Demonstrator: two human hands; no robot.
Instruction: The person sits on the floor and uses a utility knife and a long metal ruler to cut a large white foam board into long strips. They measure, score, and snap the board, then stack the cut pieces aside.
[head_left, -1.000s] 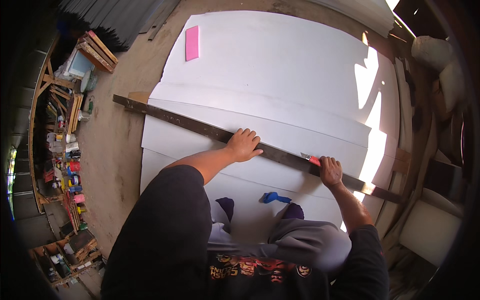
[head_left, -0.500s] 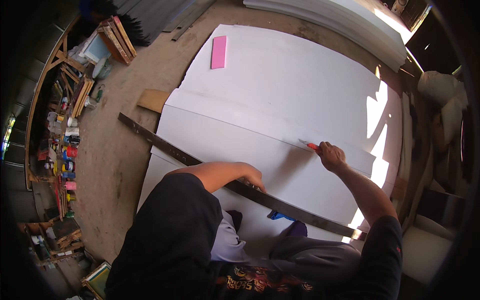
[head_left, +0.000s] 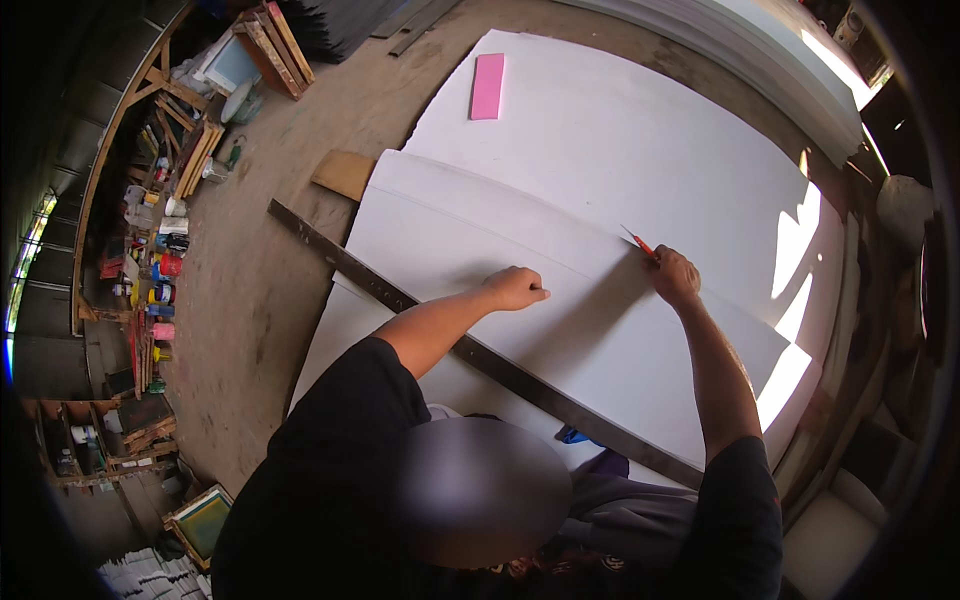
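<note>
My right hand [head_left: 677, 277] is closed round a red utility knife [head_left: 644, 246], its thin blade pointing away and left over the large white sheet [head_left: 620, 130]. My left hand [head_left: 517, 288] is held above the nearer white sheet [head_left: 450, 245] with its fingers curled in; whatever is inside, if anything, is hidden. A faint straight line crosses this nearer sheet, close to its far edge. Under my left forearm, a long dark metal straightedge [head_left: 535, 385] lies slantwise across the white material, touched by neither hand. A pink rectangular block [head_left: 487, 87] rests at the far left of the sheet.
A brown board [head_left: 343, 174] sticks out from under the sheet's left edge. Shelves with several paint containers [head_left: 165, 265] and wooden frames [head_left: 272, 50] line the left side. Stacked white sheets [head_left: 740, 65] lie at the back right. A blue item [head_left: 575, 435] is near my legs.
My left hand has left the straightedge and reached forward over the sheet. My right hand has moved the knife farther away. The whole view has shifted, and my head covering part now fills the lower middle.
</note>
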